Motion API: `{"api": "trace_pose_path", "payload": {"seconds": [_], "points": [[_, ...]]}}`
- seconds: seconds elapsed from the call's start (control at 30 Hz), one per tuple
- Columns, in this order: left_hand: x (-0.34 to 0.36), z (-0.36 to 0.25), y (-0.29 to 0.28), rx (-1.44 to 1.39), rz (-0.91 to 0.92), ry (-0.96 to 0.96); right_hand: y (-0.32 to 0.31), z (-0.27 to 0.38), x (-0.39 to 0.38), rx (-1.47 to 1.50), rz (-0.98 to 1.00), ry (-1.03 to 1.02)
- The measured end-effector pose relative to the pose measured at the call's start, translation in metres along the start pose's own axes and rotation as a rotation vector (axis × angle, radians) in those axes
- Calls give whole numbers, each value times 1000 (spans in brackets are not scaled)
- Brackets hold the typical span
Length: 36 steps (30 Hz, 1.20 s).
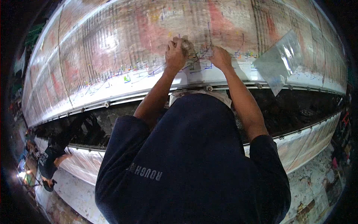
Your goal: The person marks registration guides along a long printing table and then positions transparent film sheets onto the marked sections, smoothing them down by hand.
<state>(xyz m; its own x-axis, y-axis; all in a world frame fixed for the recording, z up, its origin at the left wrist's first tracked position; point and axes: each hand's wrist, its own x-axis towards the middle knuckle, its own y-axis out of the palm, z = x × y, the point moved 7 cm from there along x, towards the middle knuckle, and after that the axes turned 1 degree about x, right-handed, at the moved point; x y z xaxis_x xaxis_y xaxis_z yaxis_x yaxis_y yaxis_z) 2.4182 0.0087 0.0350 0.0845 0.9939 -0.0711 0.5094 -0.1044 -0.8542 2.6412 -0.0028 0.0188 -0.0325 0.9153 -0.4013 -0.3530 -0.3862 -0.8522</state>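
Both my arms reach out over a long, stained table top (123, 44) marked with small coloured lines. My left hand (176, 55) is low over the marked strip, its fingers bent inward, with a dark shadow beside it. A short way to its right, my right hand (221, 58) is closed, fingertips pointing toward the left hand. Anything between the fingers of either hand is too small or too see-through to make out. Right of my right hand lies a clear plastic sheet (278, 59), its lower corner hanging past the table's near edge.
A metal rail (149, 99) with round knobs runs along the table's near edge. Behind me is a dark gap, then a second stained table (85, 158). At the far left, another person (48, 160) in dark clothing bends by that table. A bright lamp (22, 174) glows there.
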Motion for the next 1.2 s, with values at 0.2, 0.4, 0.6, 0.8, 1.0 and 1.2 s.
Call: {"api": "trace_pose_path", "payload": {"seconds": [0.2,0.4,0.6,0.8,1.0,1.2], "points": [[17,-20,19,245,226,-91,-26,-121,-58,479,-385,40],[39,-6,56,424,352,-227,-81,-303,-205,-53,-722,913],[39,-119,95,435,195,-188,9,-396,-222,1560,-406,752],[61,-329,176,-142,221,-222,-175,-388,-172,1679,-480,693],[97,-502,134,-1308,724,-278,-392,-430,-161,1307,-637,233],[131,-684,73,-1254,267,95,-526,-557,-194,1195,-978,109]]}}
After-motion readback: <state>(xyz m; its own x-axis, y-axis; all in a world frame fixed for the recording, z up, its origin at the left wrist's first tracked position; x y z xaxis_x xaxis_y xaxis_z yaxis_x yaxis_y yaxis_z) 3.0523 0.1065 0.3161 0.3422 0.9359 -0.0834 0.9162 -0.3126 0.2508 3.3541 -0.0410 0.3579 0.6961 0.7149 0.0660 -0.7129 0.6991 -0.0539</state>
